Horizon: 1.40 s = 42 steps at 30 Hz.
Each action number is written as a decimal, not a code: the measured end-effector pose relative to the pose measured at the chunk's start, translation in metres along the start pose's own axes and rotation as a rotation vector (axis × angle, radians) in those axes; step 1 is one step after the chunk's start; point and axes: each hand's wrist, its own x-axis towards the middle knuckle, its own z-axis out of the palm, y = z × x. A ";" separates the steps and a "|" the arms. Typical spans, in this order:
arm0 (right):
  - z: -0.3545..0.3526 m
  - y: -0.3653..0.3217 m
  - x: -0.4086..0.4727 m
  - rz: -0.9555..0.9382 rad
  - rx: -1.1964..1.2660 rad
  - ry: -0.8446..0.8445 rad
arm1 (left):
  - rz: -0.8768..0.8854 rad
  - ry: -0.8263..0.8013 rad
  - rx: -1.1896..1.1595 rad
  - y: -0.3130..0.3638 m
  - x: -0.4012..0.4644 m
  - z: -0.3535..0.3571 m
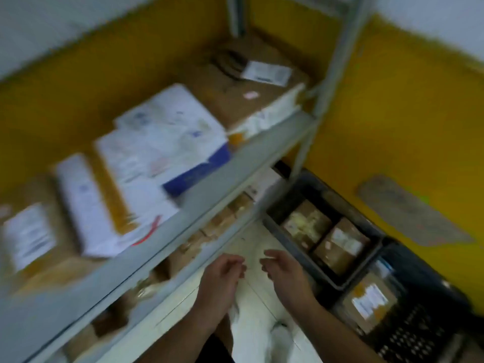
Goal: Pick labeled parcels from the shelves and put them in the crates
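The view is blurred by motion. My left hand (222, 279) and my right hand (285, 273) hover side by side over the pale floor, below the shelf edge, fingers loosely curled and holding nothing. On the grey metal shelf (209, 184) lie labeled parcels: a white and blue parcel (167, 142), a white and yellow envelope (104, 200), a brown box with a label (241, 85) and a brown labeled box (31, 237) at far left. To the right on the floor stands a grey crate (366, 258) holding two brown parcels (322, 237). A black crate (424, 323) holds one labeled parcel (369, 299).
A lower shelf (204, 252) carries several small brown boxes. The wall behind is yellow below and white above. A grey shelf upright (330, 74) stands at the right corner. My feet and pale floor tiles (259, 334) lie beneath the hands.
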 end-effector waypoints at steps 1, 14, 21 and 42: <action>0.013 -0.007 -0.027 0.006 -0.048 -0.046 | -0.022 0.032 -0.038 -0.005 -0.034 -0.027; 0.332 -0.038 -0.282 -0.301 -0.570 -0.520 | -0.175 0.735 -0.609 -0.232 -0.345 -0.368; 0.546 0.000 -0.328 -0.203 -0.614 -0.570 | -0.241 0.814 -0.518 -0.355 -0.387 -0.506; 0.788 -0.026 -0.274 0.001 -0.450 -0.554 | -0.153 0.657 -0.713 -0.388 -0.186 -0.679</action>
